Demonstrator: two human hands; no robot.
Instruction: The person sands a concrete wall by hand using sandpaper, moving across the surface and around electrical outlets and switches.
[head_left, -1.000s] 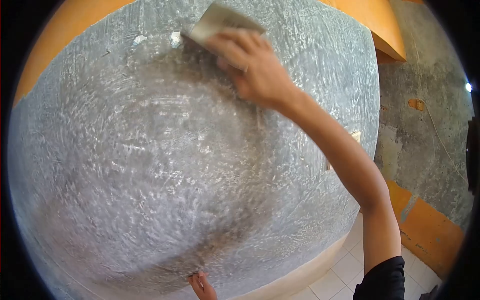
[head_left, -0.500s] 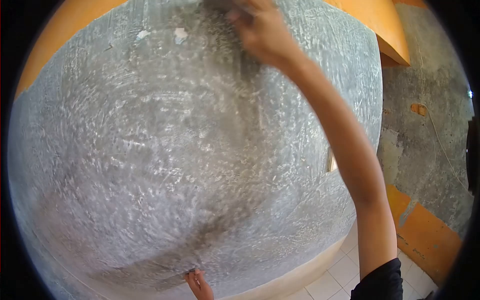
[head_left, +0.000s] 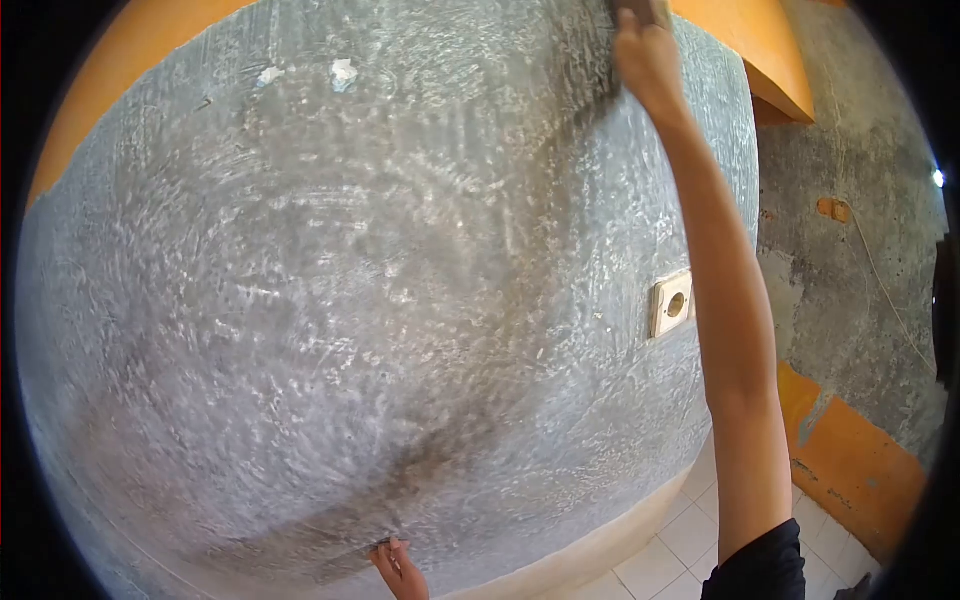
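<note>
A mottled grey wall (head_left: 330, 300) with whitish streaks fills most of the view. My right arm reaches up, and my right hand (head_left: 650, 62) is closed around a brownish block (head_left: 652, 12) at the wall's upper right. The top of that block is cut off by the frame edge. Low on the wall, my left hand (head_left: 400, 570) has its fingers drawn together against the surface. A thin dark edge shows at its fingertips; I cannot tell what it is.
A white power socket (head_left: 672, 304) sits on the wall beside my right forearm. Two white patches (head_left: 344, 75) mark the upper left. Orange trim (head_left: 740, 40) borders the top. White floor tiles (head_left: 655, 568) and another grey wall (head_left: 860, 290) with a hanging cable lie to the right.
My right hand has swept rightward along the top of the wall with the block, uncovering the socket beside my forearm. My left hand has stayed in place.
</note>
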